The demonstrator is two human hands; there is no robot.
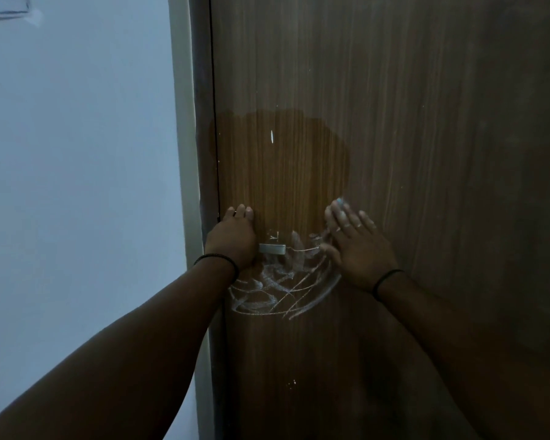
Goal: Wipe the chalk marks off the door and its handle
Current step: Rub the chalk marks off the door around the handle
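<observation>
Chalk marks (283,281) remain below and beside the handle (272,248). Left hand (232,238) grasps its near end; right hand (358,246) flat, fingers released (wiping unfinished).

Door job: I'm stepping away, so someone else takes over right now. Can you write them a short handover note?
Left hand: on the door by its left edge, covering the inner end of the handle; whether it grips it I cannot tell.
Right hand: flat on the door right of the handle, fingers straight and chalk-dusted. No cloth is visible.
Done: nothing clearly; a darker patch sits above the handle.
Left: chalk marks around and below the handle, then the handle itself.
</observation>
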